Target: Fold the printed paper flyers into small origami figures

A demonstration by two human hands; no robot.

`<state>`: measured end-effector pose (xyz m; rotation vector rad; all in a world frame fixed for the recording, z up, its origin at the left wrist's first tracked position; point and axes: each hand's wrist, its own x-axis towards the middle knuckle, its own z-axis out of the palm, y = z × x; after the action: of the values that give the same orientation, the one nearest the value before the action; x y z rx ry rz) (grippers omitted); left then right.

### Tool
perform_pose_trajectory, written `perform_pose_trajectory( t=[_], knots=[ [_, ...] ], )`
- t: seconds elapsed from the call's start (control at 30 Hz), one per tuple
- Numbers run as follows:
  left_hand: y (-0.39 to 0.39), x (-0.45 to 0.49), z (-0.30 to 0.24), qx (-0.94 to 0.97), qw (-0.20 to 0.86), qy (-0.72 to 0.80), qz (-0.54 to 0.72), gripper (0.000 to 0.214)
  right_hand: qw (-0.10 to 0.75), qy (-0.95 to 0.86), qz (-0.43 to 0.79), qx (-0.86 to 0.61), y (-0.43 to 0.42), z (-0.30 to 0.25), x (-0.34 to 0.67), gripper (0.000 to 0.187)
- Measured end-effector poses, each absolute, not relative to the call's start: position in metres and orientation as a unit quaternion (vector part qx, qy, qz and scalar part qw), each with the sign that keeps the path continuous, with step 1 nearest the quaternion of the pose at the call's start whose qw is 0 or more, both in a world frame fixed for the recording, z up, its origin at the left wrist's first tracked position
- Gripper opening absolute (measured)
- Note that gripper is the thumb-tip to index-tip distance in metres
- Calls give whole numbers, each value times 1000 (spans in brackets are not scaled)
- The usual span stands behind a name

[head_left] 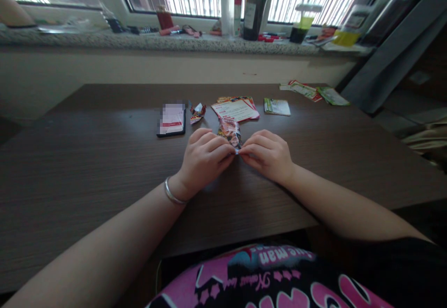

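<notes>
My left hand [204, 159] and my right hand [268, 154] meet at the middle of the dark wooden table [87, 168]. Both pinch the near end of a folded piece of colourful printed paper [230, 132] that lies on the table and points away from me. The fingers of each hand are curled and pressed together on it. A silver bangle [172, 194] sits on my left wrist. Just beyond the paper lies a stack of printed cards [235, 109].
A phone [172, 119] lies left of the paper, with a small folded paper piece [197, 112] beside it. More leaflets [277, 106] and flyers [314, 92] lie towards the far right. Bottles [231, 4] and clutter line the windowsill [157, 41].
</notes>
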<state>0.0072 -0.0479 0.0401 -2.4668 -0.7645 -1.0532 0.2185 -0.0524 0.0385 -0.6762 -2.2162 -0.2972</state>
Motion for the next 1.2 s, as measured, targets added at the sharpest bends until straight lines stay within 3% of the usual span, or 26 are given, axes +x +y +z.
perform_pose_trajectory(
  t=[1.2],
  knots=[
    [-47, 7, 38, -884, 194, -253, -343, 19, 339, -875, -132, -321, -46, 32, 218, 15]
  ],
)
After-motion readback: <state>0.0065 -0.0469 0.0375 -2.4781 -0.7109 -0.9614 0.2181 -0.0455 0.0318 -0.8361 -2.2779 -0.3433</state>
